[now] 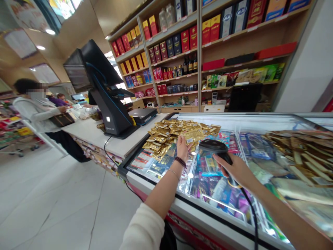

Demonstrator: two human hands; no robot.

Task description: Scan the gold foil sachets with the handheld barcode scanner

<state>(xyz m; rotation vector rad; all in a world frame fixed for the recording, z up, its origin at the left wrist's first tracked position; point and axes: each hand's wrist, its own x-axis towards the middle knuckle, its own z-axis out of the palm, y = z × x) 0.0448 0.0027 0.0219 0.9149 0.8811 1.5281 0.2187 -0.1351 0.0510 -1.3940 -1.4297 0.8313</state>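
Note:
My left hand [182, 148] grips a gold packet [194, 135] by its left end, above the glass lid of a freezer case. Around and behind it lies a heap of similar gold packets [162, 135]. My right hand [232, 170] is wrapped round the handle of a black barcode scanner [213, 146], whose head points left, close beside the held packet. The scanner's cable [252, 205] hangs down past my right wrist. Bagged goods show through the glass beneath both hands.
A black checkout terminal [104, 90] stands on the white counter [85, 128] at the left. More brown-gold packages [301, 152] lie at the right. Shelves of boxes [171, 47] line the back. A person [39, 107] stands beyond the counter at the far left.

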